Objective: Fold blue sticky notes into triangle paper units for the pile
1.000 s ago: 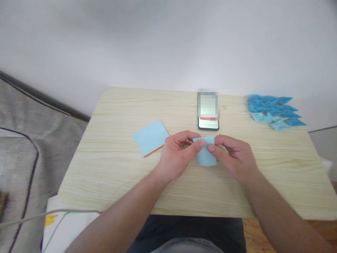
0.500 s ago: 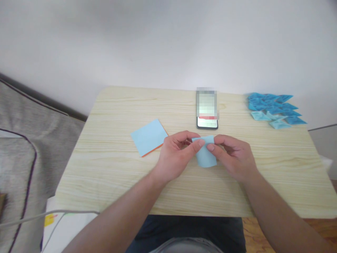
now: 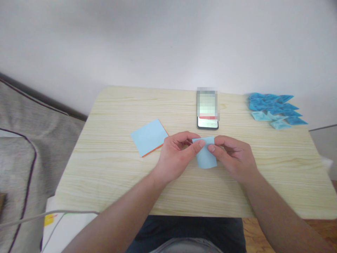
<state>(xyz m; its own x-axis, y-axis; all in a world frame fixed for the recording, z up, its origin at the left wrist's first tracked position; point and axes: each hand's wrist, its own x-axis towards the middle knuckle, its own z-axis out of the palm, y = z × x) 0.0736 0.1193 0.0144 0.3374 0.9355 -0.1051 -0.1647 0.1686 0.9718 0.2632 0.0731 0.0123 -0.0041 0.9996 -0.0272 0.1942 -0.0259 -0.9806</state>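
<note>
A small sheet of light blue paper (image 3: 206, 159) is held between both hands, just above the table's middle. My left hand (image 3: 177, 154) pinches its upper left part, thumb on the near face and fingers behind. On the upper right side, my right hand (image 3: 234, 156) grips the same sheet with thumb and forefinger. The paper's lower edge hangs toward me. Whether the sheet is folded at the top I cannot tell. Beside my left hand lies a stack of paper (image 3: 149, 137), light blue on top with an orange edge underneath.
A phone (image 3: 207, 122) with a lit, partly blurred screen lies beyond the hands. Several folded blue paper pieces (image 3: 273, 106) sit grouped at the table's far right. The wooden table (image 3: 110, 116) meets a white wall. A grey cable (image 3: 65, 211) runs at lower left.
Almost nothing differs. Both hands keep the same pinch on the paper, and the view has shifted very slightly.
</note>
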